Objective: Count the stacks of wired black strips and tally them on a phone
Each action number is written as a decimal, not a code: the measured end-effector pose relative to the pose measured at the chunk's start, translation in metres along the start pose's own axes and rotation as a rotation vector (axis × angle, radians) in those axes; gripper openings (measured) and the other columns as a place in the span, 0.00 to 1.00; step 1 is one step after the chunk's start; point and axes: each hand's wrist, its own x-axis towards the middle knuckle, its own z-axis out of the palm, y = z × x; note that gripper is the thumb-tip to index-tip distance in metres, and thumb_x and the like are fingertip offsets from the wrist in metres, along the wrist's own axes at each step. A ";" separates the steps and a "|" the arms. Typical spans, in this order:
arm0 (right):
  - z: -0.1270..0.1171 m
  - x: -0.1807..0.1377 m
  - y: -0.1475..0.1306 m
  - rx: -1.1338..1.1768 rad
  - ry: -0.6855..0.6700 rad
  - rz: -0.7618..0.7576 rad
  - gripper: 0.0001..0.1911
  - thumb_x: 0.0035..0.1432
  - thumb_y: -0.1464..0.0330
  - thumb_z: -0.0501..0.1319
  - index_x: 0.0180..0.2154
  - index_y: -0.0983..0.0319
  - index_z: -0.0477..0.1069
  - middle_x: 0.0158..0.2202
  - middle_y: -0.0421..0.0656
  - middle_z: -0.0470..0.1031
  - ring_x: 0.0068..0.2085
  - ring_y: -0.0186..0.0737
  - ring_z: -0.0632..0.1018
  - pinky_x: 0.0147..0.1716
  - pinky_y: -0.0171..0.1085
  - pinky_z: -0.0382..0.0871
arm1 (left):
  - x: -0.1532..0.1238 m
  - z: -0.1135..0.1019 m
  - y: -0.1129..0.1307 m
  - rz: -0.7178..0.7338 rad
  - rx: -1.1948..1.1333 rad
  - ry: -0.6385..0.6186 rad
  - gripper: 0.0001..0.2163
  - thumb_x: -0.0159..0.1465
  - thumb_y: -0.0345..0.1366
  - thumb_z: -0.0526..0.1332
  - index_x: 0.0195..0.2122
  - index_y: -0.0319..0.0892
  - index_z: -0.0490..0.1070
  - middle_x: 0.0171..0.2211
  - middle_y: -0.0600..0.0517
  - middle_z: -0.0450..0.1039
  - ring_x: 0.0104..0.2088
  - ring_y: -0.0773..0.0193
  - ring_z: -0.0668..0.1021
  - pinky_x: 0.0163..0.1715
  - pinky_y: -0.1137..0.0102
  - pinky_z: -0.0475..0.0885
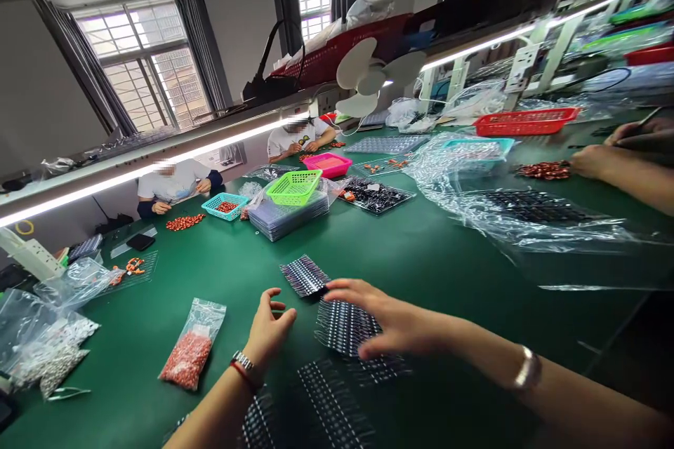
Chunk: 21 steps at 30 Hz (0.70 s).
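My right hand (392, 323) is spread, thumb and fingers apart, above a dark panel with rows of white dots and thin wire-like fringes (341, 326). Its fingertips reach close to a smaller panel of the same kind (304, 275) lying farther off; whether they touch it I cannot tell. To the left of these, my left hand (271, 330) hovers with loosely curled fingers, nothing between them. Nearer to me lie more such panels, one below my hands (334, 400) and another (258, 421) partly hidden by my left forearm.
Left of my arm lies a clear bag of orange-red beads (187, 358); tweezers (68, 393) are farther left. Beyond stand stacked clear trays (287, 217) under a green basket (295, 187). Plastic sheeting (463, 189) spreads on the right, near a co-worker's hand (595, 160). Two people sit opposite.
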 end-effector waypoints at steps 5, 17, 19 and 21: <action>0.018 -0.033 -0.011 -0.297 -0.290 -0.062 0.41 0.42 0.74 0.70 0.57 0.44 0.64 0.67 0.41 0.47 0.66 0.57 0.43 0.60 0.60 0.25 | -0.046 -0.038 -0.006 0.100 0.093 -0.009 0.19 0.56 0.37 0.63 0.49 0.43 0.64 0.41 0.48 0.69 0.42 0.60 0.73 0.41 0.69 0.67; 0.073 0.025 -0.033 -0.097 -0.181 -0.140 0.20 0.55 0.67 0.59 0.51 0.55 0.71 0.58 0.47 0.65 0.59 0.52 0.64 0.60 0.46 0.56 | -0.120 -0.181 -0.060 0.087 0.520 0.435 0.25 0.55 0.44 0.62 0.52 0.42 0.62 0.49 0.44 0.68 0.49 0.54 0.71 0.51 0.60 0.64; 0.102 0.067 -0.070 -0.035 -0.145 -0.075 0.13 0.56 0.73 0.58 0.44 0.61 0.75 0.49 0.49 0.73 0.53 0.49 0.71 0.57 0.42 0.60 | -0.110 -0.177 -0.068 0.092 0.587 0.417 0.31 0.51 0.45 0.65 0.55 0.43 0.60 0.54 0.43 0.65 0.54 0.52 0.67 0.55 0.59 0.59; 0.128 0.114 -0.100 -0.034 -0.089 -0.016 0.12 0.60 0.74 0.57 0.45 0.64 0.73 0.49 0.51 0.72 0.53 0.49 0.70 0.56 0.45 0.60 | -0.097 -0.171 -0.073 0.092 0.646 0.376 0.37 0.47 0.46 0.68 0.58 0.42 0.59 0.57 0.42 0.63 0.57 0.49 0.64 0.57 0.58 0.56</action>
